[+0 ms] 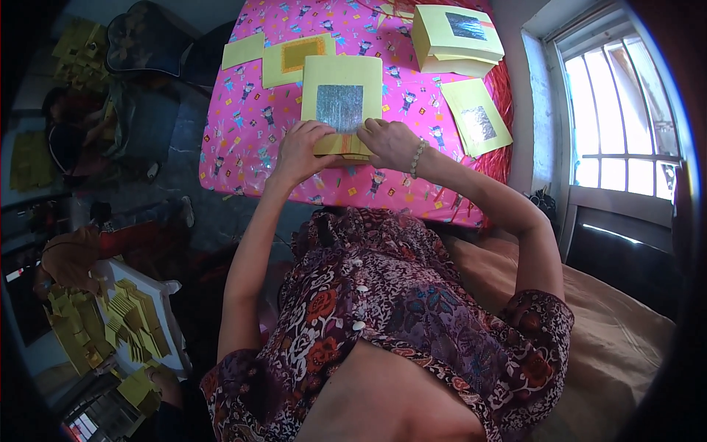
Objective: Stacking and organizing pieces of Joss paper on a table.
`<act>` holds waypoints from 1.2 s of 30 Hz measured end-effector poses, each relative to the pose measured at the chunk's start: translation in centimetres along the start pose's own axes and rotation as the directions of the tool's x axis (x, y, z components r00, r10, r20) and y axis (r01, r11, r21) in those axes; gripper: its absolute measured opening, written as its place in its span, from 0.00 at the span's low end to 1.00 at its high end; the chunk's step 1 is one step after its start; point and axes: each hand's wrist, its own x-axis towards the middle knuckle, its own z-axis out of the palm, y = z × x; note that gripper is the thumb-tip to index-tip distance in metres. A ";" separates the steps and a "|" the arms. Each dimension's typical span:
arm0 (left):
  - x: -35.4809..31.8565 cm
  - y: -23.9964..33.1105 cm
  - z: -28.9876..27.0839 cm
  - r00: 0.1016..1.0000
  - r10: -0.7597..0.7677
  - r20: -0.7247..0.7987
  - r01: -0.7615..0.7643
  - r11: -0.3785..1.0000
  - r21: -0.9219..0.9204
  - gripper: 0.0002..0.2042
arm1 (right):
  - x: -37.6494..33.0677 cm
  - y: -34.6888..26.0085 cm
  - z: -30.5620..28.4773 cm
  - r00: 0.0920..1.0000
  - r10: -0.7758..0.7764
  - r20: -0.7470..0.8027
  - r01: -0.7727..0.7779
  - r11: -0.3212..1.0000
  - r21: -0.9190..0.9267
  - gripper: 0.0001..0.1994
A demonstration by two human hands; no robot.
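Observation:
A stack of yellow paper sheets (342, 70) with a silver foil square (339, 105) on its top sheet lies near the front of the table. My left hand (300, 149) grips its near left corner, fingers bent over the top and thumb along the near edge. At the near right corner my right hand (392, 145), with a beaded bracelet on the wrist, is closed on the paper's edge. Between the hands the near edge looks folded or lifted, with a small orange-red strip showing. Beyond the stack lies a yellow sheet with an orange-gold square (303, 53).
A pink patterned cover (250, 158) spans the table. A thick yellow paper stack (456, 44) stands far right, above foil-marked sheets (479, 118) and red strands (501, 81). Other people work at the left, near a white table (173, 324) with yellow papers. A barred window is right.

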 end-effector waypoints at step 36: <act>2.4 -0.3 -2.7 0.993 -0.045 0.108 0.057 0.993 -0.106 0.12 | 0.2 3.9 1.2 0.951 0.141 -0.275 -0.074 0.968 0.241 0.12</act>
